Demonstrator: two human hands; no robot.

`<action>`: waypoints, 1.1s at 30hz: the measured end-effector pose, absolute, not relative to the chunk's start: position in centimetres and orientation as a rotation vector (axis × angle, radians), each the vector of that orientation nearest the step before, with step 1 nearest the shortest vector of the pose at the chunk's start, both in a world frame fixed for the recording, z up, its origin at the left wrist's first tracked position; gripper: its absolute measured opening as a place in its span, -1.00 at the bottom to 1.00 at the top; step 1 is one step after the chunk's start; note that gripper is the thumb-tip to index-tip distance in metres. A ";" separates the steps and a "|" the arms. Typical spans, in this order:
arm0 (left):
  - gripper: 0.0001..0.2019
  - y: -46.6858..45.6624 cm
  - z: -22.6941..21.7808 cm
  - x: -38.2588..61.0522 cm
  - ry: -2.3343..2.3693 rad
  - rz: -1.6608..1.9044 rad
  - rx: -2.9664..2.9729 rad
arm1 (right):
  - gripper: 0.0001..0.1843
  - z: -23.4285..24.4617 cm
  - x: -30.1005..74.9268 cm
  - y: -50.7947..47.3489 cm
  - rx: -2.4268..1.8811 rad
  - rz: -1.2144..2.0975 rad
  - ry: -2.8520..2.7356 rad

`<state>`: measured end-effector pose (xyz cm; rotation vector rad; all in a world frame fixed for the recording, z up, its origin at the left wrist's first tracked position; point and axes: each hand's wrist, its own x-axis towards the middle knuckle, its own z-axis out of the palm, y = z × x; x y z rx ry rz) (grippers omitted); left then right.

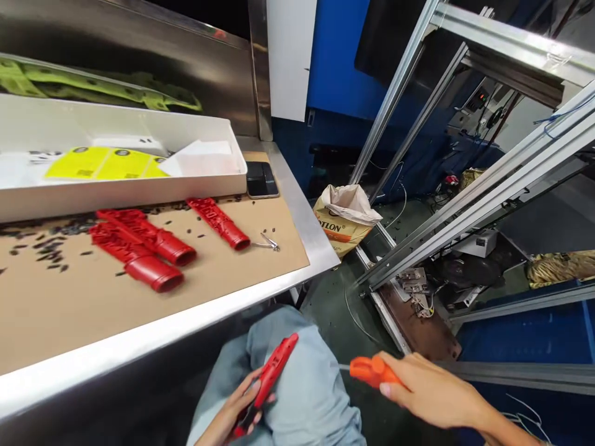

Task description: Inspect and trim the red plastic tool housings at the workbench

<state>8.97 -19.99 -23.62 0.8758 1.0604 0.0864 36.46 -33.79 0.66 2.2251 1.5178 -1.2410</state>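
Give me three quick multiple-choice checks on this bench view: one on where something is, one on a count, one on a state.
1. Where is the phone?
A. in the white tray
B. on the bench beside the white tray's right end
C. on the floor

2. How many red plastic parts lie on the bench?
A. one
B. three
C. six

3. What is the right hand doing?
A. gripping an orange-handled tool
B. resting open
C. holding the phone

Answers:
1 B, it lies by the white tray.
2 B, three red plastic parts show.
3 A, fingers wrap the handle.
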 end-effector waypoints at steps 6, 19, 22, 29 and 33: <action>-0.10 -20.5 -26.0 8.9 1.009 0.127 0.872 | -0.65 0.4 35.5 -30.4 2.109 -1.112 1.645; -0.39 -22.0 -25.7 8.4 1.175 0.331 1.510 | -0.62 -0.3 34.1 -29.4 2.035 -1.112 1.693; -0.37 -22.5 -25.1 8.9 1.223 0.307 1.542 | -0.60 -0.6 34.2 -29.3 2.066 -1.066 1.692; -0.35 -22.9 -24.5 8.7 1.224 0.330 1.409 | -0.59 -0.6 33.7 -29.5 2.040 -1.100 1.694; -0.12 -22.5 -24.7 8.7 1.134 0.346 1.066 | -0.59 -0.9 33.0 -29.4 1.978 -1.191 1.691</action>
